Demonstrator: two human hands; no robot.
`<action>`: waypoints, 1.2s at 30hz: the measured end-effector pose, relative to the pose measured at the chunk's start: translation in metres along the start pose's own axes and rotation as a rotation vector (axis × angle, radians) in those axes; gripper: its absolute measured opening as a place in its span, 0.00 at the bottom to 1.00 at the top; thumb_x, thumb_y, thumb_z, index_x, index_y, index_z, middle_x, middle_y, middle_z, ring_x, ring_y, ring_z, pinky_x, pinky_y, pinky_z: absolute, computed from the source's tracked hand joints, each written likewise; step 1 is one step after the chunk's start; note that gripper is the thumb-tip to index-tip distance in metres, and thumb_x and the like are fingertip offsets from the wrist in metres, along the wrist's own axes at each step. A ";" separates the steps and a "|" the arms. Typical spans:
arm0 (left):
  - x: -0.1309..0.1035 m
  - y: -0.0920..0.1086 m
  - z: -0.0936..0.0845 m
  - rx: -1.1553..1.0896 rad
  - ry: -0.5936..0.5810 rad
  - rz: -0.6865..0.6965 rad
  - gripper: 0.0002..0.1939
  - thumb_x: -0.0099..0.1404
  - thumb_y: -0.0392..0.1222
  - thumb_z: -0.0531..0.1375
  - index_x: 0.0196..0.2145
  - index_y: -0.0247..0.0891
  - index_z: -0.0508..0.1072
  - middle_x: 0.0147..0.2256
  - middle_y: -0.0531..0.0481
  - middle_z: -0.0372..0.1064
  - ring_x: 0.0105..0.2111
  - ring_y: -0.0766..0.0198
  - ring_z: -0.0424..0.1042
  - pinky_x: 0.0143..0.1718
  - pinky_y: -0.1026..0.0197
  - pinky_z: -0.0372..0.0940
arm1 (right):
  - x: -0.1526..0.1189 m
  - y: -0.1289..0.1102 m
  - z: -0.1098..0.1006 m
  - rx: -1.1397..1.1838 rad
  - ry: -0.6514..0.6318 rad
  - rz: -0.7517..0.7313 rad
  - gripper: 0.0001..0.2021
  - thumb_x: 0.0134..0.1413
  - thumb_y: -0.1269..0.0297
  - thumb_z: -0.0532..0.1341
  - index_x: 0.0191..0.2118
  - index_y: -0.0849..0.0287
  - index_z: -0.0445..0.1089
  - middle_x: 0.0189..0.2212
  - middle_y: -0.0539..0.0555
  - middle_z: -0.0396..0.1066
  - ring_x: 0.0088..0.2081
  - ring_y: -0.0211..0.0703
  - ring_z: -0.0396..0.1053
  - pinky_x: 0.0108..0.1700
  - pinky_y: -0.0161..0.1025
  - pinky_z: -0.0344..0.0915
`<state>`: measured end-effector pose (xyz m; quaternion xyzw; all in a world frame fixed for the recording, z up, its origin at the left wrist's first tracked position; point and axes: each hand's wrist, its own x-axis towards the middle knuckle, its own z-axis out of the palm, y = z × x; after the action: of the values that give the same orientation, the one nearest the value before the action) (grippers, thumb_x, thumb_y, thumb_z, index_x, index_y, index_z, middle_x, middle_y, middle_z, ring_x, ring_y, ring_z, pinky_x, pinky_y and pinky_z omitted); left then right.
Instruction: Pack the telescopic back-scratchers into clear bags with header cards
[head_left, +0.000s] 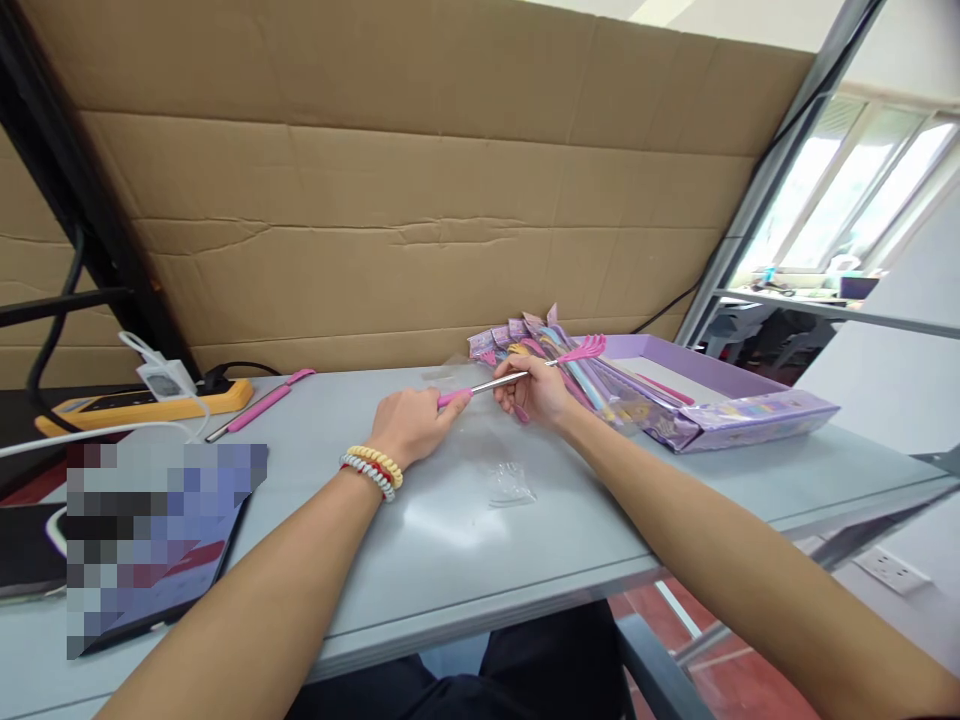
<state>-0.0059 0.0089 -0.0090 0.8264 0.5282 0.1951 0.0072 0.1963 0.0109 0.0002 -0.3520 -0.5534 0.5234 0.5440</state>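
A pink telescopic back scratcher (499, 383) with a silver metal shaft lies across both hands above the grey table. My left hand (417, 424) is closed around its pink handle. On the shaft near the pink claw head, my right hand (536, 390) has its fingers pinched. The claw points up to the right, in front of several colourful packaged items (585, 375). Below my hands a small crumpled clear plastic piece (511, 483) rests on the table. Another pink back scratcher (262, 405) lies at the left.
A purple open box (712, 400) stands on the right of the grey table (450, 560). At the left are a yellow power strip (172, 400), a white charger (165, 380) and a tablet (172, 550). A cardboard sheet (420, 180) rises behind.
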 end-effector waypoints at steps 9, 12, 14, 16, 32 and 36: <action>0.000 -0.003 -0.001 -0.053 0.011 0.029 0.31 0.66 0.62 0.36 0.30 0.42 0.71 0.27 0.48 0.75 0.29 0.56 0.72 0.29 0.58 0.58 | 0.001 0.001 0.001 -0.067 -0.034 0.049 0.16 0.45 0.53 0.56 0.20 0.61 0.66 0.14 0.55 0.68 0.12 0.35 0.59 0.11 0.31 0.51; 0.000 -0.002 -0.002 -0.041 0.026 0.041 0.26 0.67 0.57 0.39 0.31 0.42 0.70 0.29 0.48 0.75 0.31 0.57 0.72 0.30 0.58 0.57 | 0.001 0.001 0.002 -0.072 -0.009 0.055 0.17 0.46 0.52 0.57 0.20 0.61 0.64 0.13 0.53 0.66 0.12 0.34 0.58 0.12 0.30 0.51; -0.001 0.000 -0.003 -0.035 0.047 0.042 0.25 0.67 0.57 0.39 0.31 0.42 0.70 0.31 0.48 0.75 0.31 0.57 0.71 0.29 0.59 0.56 | -0.001 0.000 0.003 -0.080 -0.018 0.047 0.17 0.46 0.50 0.59 0.22 0.62 0.65 0.13 0.52 0.66 0.12 0.33 0.58 0.12 0.30 0.50; -0.002 0.003 -0.004 -0.043 0.058 0.057 0.26 0.67 0.59 0.39 0.30 0.42 0.69 0.31 0.48 0.75 0.30 0.58 0.71 0.28 0.59 0.55 | -0.002 0.001 0.004 -0.100 -0.045 0.028 0.19 0.45 0.48 0.62 0.25 0.62 0.67 0.14 0.51 0.67 0.13 0.33 0.59 0.12 0.29 0.49; -0.001 0.007 -0.002 -0.087 0.013 0.016 0.31 0.64 0.65 0.37 0.28 0.41 0.68 0.29 0.47 0.74 0.28 0.60 0.69 0.28 0.61 0.54 | -0.001 0.004 0.006 0.108 -0.148 0.106 0.25 0.54 0.43 0.55 0.28 0.63 0.72 0.19 0.55 0.70 0.16 0.35 0.63 0.17 0.32 0.54; -0.001 0.008 -0.002 -0.074 -0.010 0.021 0.31 0.64 0.65 0.37 0.31 0.41 0.69 0.30 0.47 0.74 0.30 0.59 0.70 0.28 0.61 0.55 | 0.002 0.008 0.004 0.080 -0.111 0.106 0.27 0.55 0.41 0.53 0.28 0.63 0.72 0.18 0.55 0.70 0.16 0.35 0.62 0.17 0.32 0.54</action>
<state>-0.0002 0.0040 -0.0063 0.8321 0.5117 0.2106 0.0384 0.1905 0.0132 -0.0063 -0.3293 -0.5417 0.5920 0.4978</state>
